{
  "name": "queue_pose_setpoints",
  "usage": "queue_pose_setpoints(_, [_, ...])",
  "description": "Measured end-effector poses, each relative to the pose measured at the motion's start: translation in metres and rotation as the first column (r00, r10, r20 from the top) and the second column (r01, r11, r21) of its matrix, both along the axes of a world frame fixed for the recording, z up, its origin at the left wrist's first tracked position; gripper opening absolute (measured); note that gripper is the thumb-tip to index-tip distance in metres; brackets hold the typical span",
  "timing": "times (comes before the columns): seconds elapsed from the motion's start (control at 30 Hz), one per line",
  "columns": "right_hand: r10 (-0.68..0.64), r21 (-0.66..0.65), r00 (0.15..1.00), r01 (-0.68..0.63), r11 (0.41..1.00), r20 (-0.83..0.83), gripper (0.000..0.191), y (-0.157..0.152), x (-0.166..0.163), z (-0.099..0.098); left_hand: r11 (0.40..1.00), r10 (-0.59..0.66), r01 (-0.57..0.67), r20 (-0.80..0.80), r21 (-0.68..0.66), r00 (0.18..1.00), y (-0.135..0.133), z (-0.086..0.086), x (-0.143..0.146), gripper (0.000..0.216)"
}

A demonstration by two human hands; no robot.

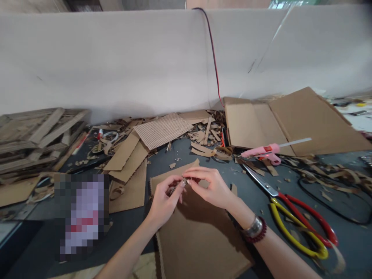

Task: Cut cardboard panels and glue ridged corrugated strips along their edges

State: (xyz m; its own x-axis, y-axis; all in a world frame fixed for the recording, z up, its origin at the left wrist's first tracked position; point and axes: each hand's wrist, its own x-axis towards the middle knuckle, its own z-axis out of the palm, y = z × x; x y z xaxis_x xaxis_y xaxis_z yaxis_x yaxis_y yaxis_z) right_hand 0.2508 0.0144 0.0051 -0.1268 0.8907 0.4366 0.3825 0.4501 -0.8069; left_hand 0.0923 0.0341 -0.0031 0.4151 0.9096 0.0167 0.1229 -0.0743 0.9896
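Between my two hands is a small piece of corrugated cardboard (176,188), its ridges showing and its shape mostly covered by fingers. My left hand (166,197) is closed on it, with thumb and fingertips pinching. At its upper right end, the fingertips of my right hand (211,188) are bent together and touch the piece. A silver cuff and a dark red coiled band circle my right wrist. Below both hands a large flat cardboard sheet (203,240) lies on the dark table, with a torn, ridged left edge.
To the right lie large scissors (286,203) with red and yellow handles and a pink glue gun (263,152). Behind them stands a folded cardboard box (316,120). Cardboard pieces (124,155), a ridged sheet (162,130) and scraps spread left and back. A white partition (116,62) closes the rear.
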Motion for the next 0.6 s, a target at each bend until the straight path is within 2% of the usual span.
queue_pose_setpoints(0.23, [-0.004,0.045,1.000,0.005,0.999,-0.020,0.017,0.0032,0.0022,-0.0060,0.999,0.038,-0.039,-0.036,-0.011,0.999,0.0009,-0.0020,0.0010,0.020])
queue_pose_setpoints(0.43, [-0.001,0.066,1.000,0.000,0.998,0.012,0.013,0.0017,0.0029,-0.0069,0.996,0.060,-0.056,-0.063,0.062,0.996,-0.0003,0.0011,0.0025,0.017])
queue_pose_setpoints(0.6, [-0.038,0.024,0.999,0.039,0.999,-0.026,0.011,0.0035,0.0011,-0.0077,0.997,0.056,-0.053,-0.070,0.047,0.996,-0.0011,0.0045,0.0041,0.017])
